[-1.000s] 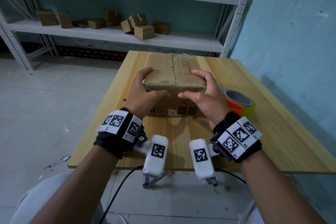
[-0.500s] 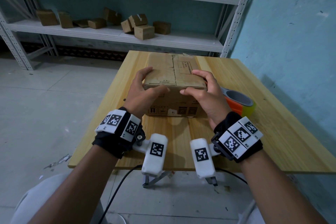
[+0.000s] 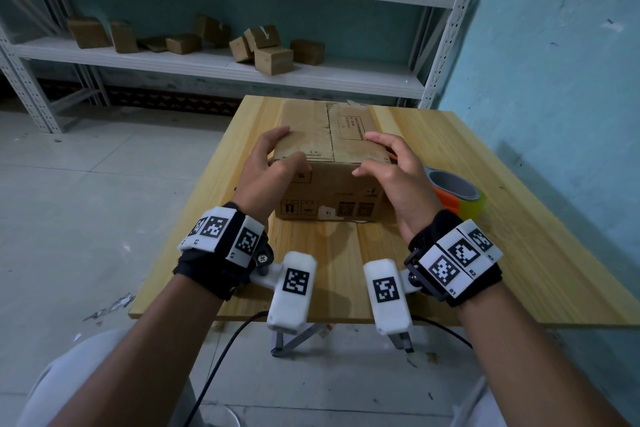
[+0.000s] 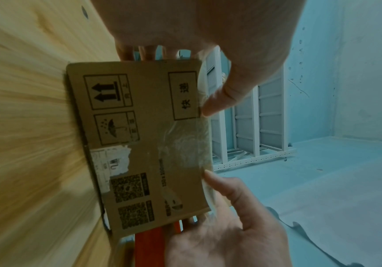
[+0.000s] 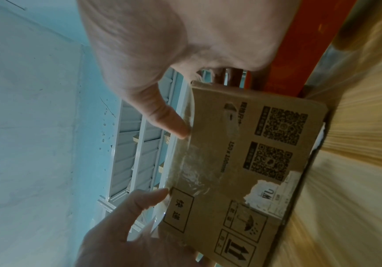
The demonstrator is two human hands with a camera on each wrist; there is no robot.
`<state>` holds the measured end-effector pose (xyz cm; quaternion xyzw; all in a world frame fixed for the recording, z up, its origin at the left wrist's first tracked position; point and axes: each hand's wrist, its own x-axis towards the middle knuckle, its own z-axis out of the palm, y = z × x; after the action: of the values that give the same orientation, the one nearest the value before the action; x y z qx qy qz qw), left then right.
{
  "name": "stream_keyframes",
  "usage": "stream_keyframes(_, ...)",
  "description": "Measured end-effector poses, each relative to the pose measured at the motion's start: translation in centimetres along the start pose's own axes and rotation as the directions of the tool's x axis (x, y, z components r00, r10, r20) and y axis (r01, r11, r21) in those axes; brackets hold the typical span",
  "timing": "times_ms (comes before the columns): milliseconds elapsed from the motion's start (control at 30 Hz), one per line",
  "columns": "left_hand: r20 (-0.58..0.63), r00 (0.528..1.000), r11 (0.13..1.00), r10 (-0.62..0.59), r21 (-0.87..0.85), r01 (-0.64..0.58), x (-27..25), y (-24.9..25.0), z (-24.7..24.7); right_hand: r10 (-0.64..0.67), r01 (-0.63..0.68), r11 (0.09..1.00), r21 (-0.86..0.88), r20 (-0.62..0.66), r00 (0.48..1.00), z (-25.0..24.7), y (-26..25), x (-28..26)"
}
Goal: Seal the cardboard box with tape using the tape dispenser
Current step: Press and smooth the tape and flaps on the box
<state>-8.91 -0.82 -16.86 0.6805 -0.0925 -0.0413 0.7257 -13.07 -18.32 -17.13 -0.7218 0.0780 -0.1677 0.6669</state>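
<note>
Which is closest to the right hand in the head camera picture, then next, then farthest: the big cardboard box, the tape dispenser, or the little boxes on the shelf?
1. Cardboard box: right at the right hand, fingers on its top edge.
2. Tape dispenser: on the table just to the right, behind the hand.
3. Small boxes: far back on the white shelf, across the room.

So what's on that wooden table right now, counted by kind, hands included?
cardboard box: 1
tape dispenser: 1
hands at the box, left hand and right hand: 2
Total: 4
</note>
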Motion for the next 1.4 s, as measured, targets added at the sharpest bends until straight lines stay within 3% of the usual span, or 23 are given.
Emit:
stream_keyframes(733, -0.032, 0.999, 0.995, -0.018, -0.103, 0.015, 0.3, 0.4, -0.6, 0.021, -0.02, 0.997, 0.07, -0.015, 1.0, -1.0, -0.7, -0.2)
stream_keyframes(967, -0.011, 0.999, 0.974, -0.041, -0.225, 0.038, 0.3, 0.6, -1.2, 0.012, -0.013, 0.986, 0.166, 0.008, 1.0, -1.7, -1.4, -0.2)
stream_keyframes(1100, 0.005, 0.999, 0.988, -0.034, -0.151, 0.035, 0.3, 0.5, -1.2, 0.022, -0.022, 0.998, 0.059, 0.001, 1.0, -1.3, -0.8, -0.2)
stream_keyframes(1400, -0.012, 0.999, 0.992, -0.045, -0.116, 0.044, 0.2, 0.6, -1.2, 0.04, -0.038, 0.998, 0.049, -0.028, 0.999, -1.2, -0.8, -0.3)
